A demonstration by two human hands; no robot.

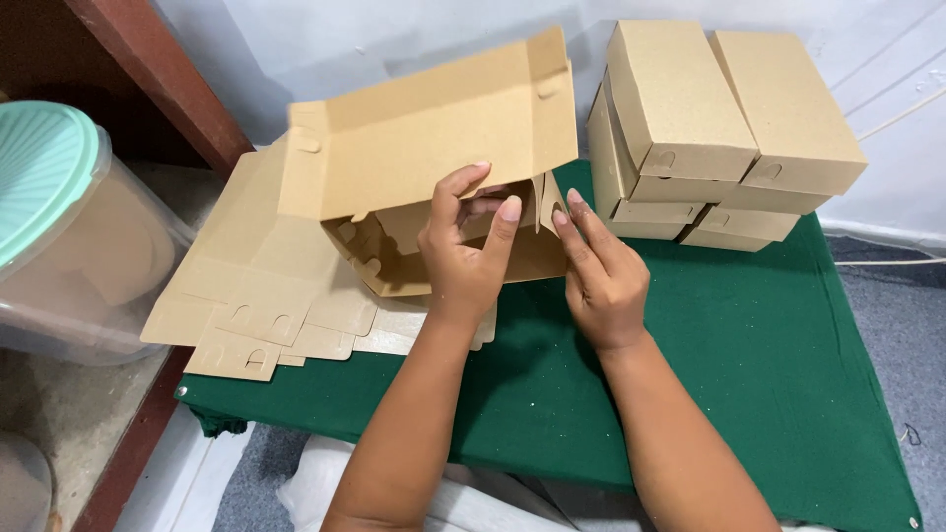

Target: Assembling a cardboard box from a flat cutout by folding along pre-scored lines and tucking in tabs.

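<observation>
At frame centre, both hands grip a half-folded box above the green worktop: left hand pinching its front wall, right hand pressing a side flap.

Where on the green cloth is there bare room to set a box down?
Bare green cloth lies right of the right hand, below the stacked folded boxes. The left side is crowded: flat cardboard blanks and the half-folded box both hands hold.
</observation>
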